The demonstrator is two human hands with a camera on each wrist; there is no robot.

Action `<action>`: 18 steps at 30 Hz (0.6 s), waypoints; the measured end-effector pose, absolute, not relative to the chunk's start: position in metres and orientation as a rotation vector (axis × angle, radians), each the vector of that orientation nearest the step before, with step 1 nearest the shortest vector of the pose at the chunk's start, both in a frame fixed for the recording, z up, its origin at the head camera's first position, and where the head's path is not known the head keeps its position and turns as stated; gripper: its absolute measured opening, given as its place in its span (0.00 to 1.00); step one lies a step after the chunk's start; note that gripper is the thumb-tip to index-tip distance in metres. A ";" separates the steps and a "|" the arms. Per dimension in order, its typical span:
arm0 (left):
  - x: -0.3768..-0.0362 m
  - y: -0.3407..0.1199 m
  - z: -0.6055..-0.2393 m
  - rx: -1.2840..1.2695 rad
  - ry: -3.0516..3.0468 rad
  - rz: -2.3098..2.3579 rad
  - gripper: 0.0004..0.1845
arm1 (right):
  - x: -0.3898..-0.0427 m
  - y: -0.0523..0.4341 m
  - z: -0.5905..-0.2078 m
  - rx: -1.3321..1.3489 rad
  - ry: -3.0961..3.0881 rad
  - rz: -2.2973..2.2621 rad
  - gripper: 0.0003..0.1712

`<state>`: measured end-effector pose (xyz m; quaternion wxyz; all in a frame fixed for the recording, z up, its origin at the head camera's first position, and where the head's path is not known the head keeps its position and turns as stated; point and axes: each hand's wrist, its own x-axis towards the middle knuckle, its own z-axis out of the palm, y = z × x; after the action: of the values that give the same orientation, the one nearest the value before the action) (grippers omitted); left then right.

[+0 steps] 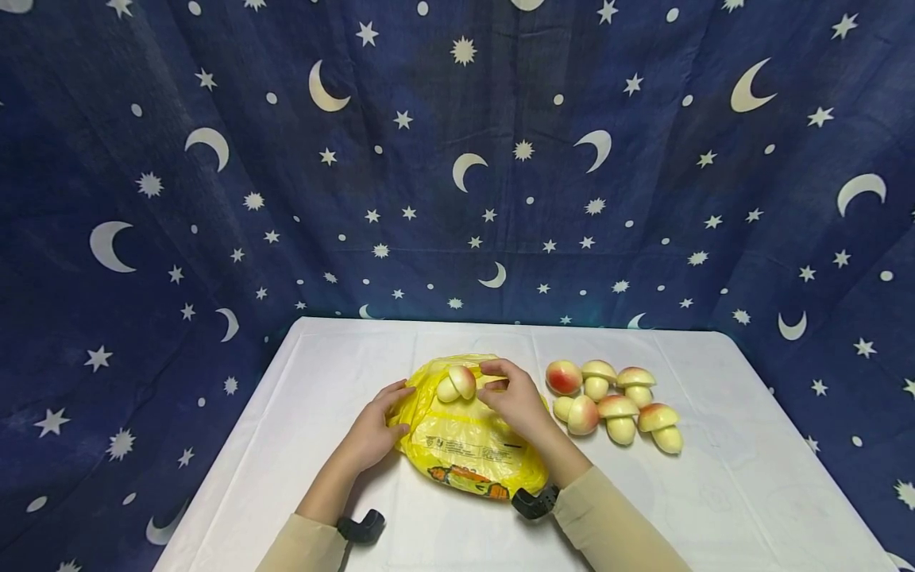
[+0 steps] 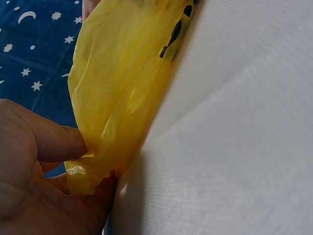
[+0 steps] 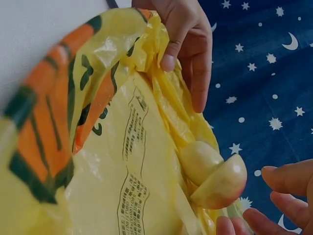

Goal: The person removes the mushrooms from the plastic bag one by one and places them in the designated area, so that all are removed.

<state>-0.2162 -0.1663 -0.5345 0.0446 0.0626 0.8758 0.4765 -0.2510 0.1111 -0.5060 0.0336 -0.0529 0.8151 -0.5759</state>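
The left hand pinches the yellow bag at its edge. The toy mushroom lies on the bag at the mouth, at nine o'clock from the right hand, whose curled fingers are just beside its cap.

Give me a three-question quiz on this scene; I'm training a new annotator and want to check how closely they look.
1. True or false: the left hand pinches the edge of the yellow plastic bag.
2. Where is the toy mushroom nearest the right hand? A) at the mouth of the bag B) on the star-patterned cloth C) in the left palm
3. On which side of the bag does the group of toy mushrooms lie on the white table?

Key: 1 true; 2 A; 3 the person's right.
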 end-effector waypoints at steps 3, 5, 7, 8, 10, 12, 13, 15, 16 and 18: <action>-0.217 -0.166 -0.535 0.196 2.678 1.455 0.32 | -0.254 0.108 -0.508 -0.136 2.529 -1.747 0.28; -0.217 -0.166 -0.535 0.199 2.678 1.455 0.32 | -0.255 0.105 -0.508 -0.114 2.523 -1.739 0.28; -0.217 -0.166 -0.535 0.199 2.675 1.458 0.32 | -0.257 0.103 -0.509 -0.102 2.514 -1.734 0.28; -0.217 -0.166 -0.535 0.199 2.674 1.460 0.32 | -0.258 0.102 -0.509 -0.093 2.505 -1.739 0.28; -0.217 -0.166 -0.535 0.196 2.670 1.464 0.32 | -0.259 0.100 -0.509 -0.085 2.492 -1.745 0.28; -0.217 -0.166 -0.534 0.194 2.667 1.467 0.32 | -0.260 0.098 -0.509 -0.079 2.483 -1.749 0.28; -0.217 -0.166 -0.534 0.194 2.667 1.466 0.32 | -0.260 0.097 -0.509 -0.070 2.477 -1.752 0.28; -0.217 -0.166 -0.535 0.196 2.668 1.467 0.32 | -0.262 0.095 -0.510 -0.075 2.477 -1.751 0.28; -0.217 -0.166 -0.535 0.197 2.668 1.467 0.32 | -0.263 0.094 -0.510 -0.076 2.474 -1.753 0.28; -0.217 -0.166 -0.535 0.199 2.671 1.465 0.32 | -0.265 0.092 -0.511 -0.081 2.469 -1.757 0.28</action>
<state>-0.2167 -0.1661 -0.5348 0.0446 0.0651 0.8741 0.4793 -0.2647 0.0923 -0.5110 0.0552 -0.0266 0.8131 -0.5788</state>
